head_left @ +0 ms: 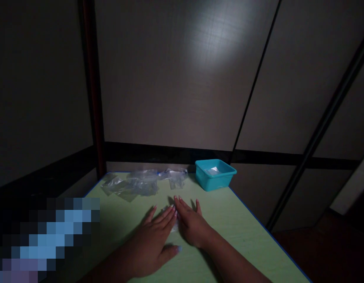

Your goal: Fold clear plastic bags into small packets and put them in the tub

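Note:
A small clear plastic bag [174, 226] lies on the green table, partly hidden beneath my hands. My left hand [155, 239] rests over its left side, palm down, thumb and fingers spread. From the right, my right hand [190, 222] lies on the bag's upper right part with its fingers stretched out. The fingertips of both hands meet or nearly meet above the bag. Beyond them, a loose spread of clear plastic bags [140, 184] covers the back left of the table, with another clear bag [177, 177] at the back middle.
A turquoise basket [215, 182] stands at the table's back right corner with clear plastic inside. The green table [243, 239] has a blue edge. Dark-framed panels [170, 98] rise behind it. A pixelated patch covers the lower left.

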Demonstrator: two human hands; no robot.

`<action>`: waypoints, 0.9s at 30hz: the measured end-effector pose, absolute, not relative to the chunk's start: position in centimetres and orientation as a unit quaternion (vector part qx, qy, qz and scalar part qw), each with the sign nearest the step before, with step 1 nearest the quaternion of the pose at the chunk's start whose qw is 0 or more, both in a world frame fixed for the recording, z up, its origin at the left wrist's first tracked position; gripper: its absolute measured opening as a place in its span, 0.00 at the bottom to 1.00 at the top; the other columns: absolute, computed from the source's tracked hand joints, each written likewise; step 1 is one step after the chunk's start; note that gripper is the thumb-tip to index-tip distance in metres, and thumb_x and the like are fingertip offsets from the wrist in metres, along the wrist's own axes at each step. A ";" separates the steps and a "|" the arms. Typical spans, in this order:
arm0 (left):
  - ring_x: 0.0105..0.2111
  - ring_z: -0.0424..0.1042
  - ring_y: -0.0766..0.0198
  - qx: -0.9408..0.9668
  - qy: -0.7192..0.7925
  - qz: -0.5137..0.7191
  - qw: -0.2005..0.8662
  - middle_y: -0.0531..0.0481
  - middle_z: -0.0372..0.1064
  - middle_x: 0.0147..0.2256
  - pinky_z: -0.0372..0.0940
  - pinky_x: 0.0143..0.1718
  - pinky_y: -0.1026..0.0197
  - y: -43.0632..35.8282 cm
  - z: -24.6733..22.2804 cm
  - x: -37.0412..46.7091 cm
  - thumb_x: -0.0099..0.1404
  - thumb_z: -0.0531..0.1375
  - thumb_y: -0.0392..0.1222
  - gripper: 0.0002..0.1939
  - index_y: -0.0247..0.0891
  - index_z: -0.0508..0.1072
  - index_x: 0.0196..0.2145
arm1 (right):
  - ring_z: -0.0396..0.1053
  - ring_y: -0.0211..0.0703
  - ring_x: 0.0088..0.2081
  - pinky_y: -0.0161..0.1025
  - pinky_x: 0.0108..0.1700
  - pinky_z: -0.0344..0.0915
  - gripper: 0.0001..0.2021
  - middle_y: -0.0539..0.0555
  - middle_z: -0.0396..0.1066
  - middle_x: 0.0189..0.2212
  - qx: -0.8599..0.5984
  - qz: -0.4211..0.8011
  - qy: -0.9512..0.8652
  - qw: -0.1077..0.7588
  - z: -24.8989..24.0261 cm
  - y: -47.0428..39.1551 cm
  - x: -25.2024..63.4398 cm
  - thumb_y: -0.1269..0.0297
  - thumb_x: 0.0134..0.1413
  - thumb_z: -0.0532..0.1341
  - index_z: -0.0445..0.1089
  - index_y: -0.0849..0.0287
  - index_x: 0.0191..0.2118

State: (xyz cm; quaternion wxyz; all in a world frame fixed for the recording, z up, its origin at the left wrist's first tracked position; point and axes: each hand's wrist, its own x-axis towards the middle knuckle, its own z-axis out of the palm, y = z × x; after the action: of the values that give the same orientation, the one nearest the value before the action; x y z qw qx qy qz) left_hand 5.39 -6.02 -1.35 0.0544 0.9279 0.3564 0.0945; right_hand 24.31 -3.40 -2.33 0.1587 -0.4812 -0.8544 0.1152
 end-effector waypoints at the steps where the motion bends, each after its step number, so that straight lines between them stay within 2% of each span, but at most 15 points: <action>1: 0.61 0.36 0.57 0.928 0.358 0.090 0.055 0.47 0.33 0.62 0.34 0.59 0.43 -5.9 -1.4 5.3 0.64 0.40 0.60 0.33 0.42 0.40 0.61 | 0.37 0.43 0.62 0.63 0.56 0.20 0.33 0.52 0.40 0.62 -0.476 0.112 -0.859 0.152 -2.3 -3.5 24.3 0.71 0.53 0.45 0.30 0.52 0.63; 6: 0.61 0.38 0.55 0.922 0.374 0.072 0.072 0.44 0.34 0.62 0.36 0.59 0.44 -5.4 -1.5 4.6 0.60 0.42 0.65 0.39 0.41 0.40 0.61 | 0.38 0.41 0.62 0.60 0.57 0.21 0.31 0.54 0.41 0.62 -0.480 0.099 -0.863 0.124 -2.2 -3.6 24.2 0.71 0.53 0.44 0.35 0.55 0.63; 12: 0.61 0.38 0.52 0.912 0.396 0.067 0.088 0.41 0.33 0.61 0.39 0.58 0.44 -4.9 -1.8 4.0 0.57 0.47 0.67 0.43 0.37 0.42 0.61 | 0.36 0.43 0.62 0.59 0.58 0.25 0.26 0.53 0.39 0.62 -0.477 0.091 -0.869 0.091 -1.8 -3.7 24.0 0.62 0.58 0.42 0.38 0.54 0.62; 16: 0.61 0.38 0.53 0.915 0.387 0.085 0.074 0.42 0.36 0.61 0.38 0.58 0.45 -4.7 -1.9 4.1 0.57 0.48 0.65 0.42 0.39 0.43 0.61 | 0.33 0.45 0.62 0.60 0.57 0.22 0.26 0.53 0.36 0.62 -0.475 0.087 -0.872 0.077 -1.6 -3.9 24.1 0.58 0.60 0.42 0.35 0.53 0.63; 20: 0.61 0.38 0.54 0.897 0.417 0.145 0.018 0.44 0.37 0.62 0.39 0.59 0.47 -4.2 -1.9 4.5 0.61 0.46 0.61 0.37 0.39 0.43 0.61 | 0.33 0.47 0.62 0.63 0.56 0.20 0.27 0.52 0.33 0.63 -0.483 0.085 -0.865 0.103 -1.2 -4.2 24.1 0.57 0.60 0.42 0.30 0.49 0.62; 24: 0.61 0.40 0.56 0.861 0.463 0.210 -0.003 0.45 0.38 0.62 0.42 0.58 0.50 -3.5 -2.0 4.6 0.65 0.41 0.57 0.31 0.38 0.45 0.61 | 0.36 0.47 0.62 0.62 0.56 0.20 0.27 0.53 0.36 0.63 -0.453 0.104 -0.879 0.104 -0.8 -4.6 23.9 0.54 0.60 0.43 0.33 0.47 0.62; 27: 0.61 0.41 0.59 0.869 0.449 0.204 0.033 0.47 0.39 0.62 0.44 0.58 0.52 -3.2 -2.4 4.5 0.67 0.39 0.55 0.28 0.41 0.46 0.61 | 0.38 0.46 0.62 0.61 0.56 0.22 0.27 0.53 0.40 0.62 -0.436 0.129 -0.886 0.086 -0.7 -4.8 23.8 0.51 0.59 0.43 0.36 0.46 0.62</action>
State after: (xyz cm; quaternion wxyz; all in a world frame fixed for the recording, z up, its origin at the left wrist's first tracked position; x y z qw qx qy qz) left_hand 4.50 -3.23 -2.40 0.0334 0.8694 0.4489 0.2039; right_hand 23.83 -4.80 -0.71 0.0864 -0.4360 -0.8864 0.1290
